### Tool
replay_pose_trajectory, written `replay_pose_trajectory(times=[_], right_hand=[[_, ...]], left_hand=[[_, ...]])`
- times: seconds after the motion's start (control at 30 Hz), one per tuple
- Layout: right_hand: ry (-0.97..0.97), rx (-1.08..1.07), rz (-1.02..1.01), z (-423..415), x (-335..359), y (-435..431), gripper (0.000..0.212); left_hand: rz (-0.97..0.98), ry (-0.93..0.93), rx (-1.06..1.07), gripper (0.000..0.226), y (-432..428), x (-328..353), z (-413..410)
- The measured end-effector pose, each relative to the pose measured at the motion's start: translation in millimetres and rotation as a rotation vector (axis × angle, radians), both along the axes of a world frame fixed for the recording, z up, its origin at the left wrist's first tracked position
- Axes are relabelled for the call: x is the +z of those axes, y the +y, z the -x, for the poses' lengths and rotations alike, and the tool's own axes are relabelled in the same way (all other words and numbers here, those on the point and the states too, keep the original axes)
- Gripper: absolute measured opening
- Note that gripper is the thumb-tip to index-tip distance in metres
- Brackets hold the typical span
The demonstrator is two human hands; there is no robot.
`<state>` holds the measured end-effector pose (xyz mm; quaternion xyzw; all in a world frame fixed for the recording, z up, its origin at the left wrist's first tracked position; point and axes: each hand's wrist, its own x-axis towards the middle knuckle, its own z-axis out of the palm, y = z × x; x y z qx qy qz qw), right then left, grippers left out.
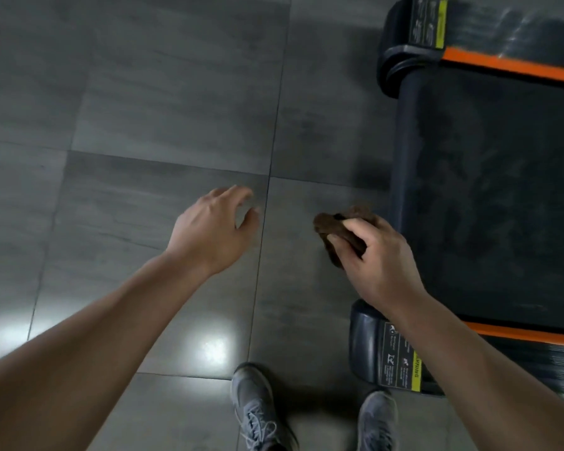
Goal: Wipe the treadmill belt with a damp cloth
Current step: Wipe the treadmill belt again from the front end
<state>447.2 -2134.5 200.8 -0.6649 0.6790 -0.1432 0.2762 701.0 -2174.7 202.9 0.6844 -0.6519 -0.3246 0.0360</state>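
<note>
Treadmill occupies the right side of the view; floor (144, 125) takes up the left and centre. Treadmill belt (502, 190) lies between the far rail (508, 65) above and the near rail (521, 333) below. Far end cap (401, 37) sits at the upper corner, near end cap (365, 346) at the lower.

Right hand (381, 258) grips the cloth (336, 229) over the floor, just left of the belt's end edge. Left hand (214, 229) hangs left of the cloth, apart from it, fingers loose, beside a tile joint. Right forearm crosses above the near end cap.

Left shoe (258, 408) and right shoe (376, 421) stand on the floor at bottom centre; the right shoe is just beside the near end cap.
</note>
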Motion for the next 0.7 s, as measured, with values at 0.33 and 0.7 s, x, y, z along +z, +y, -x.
replay_pose_trajectory(times=[0.33,0.7], right_hand=[[-0.005,0.021,0.02,-20,62,-68,0.021],[0.037,-0.061,0.036,-10,46,-238,0.018]], left_hand=[[0.087,0.0,-0.035,0.051,-113,75,-14],[0.084,-0.058,-0.126,0.053,-310,70,-6]])
